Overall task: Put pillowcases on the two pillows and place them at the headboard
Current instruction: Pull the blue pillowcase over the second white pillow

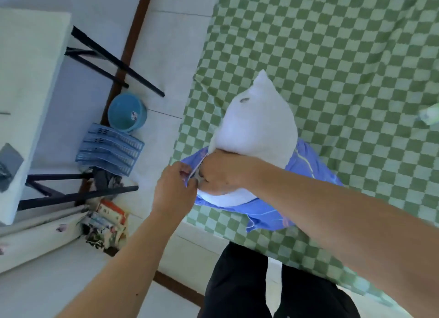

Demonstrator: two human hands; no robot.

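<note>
Both hands: left (174,189) pinches pillowcase (301,173) edge, right (223,173) grips pillow (257,125).

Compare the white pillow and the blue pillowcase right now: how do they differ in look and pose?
The pillow is plain white and plump, standing up off the bed; the pillowcase is blue with pale stripes, limp and bunched low around the pillow's bottom end. Most of the pillow is bare, while the pillowcase covers only its lower part. Shared: both rest over the green checked bedspread, and both are gripped at the opening by the left hand and right hand.
</note>
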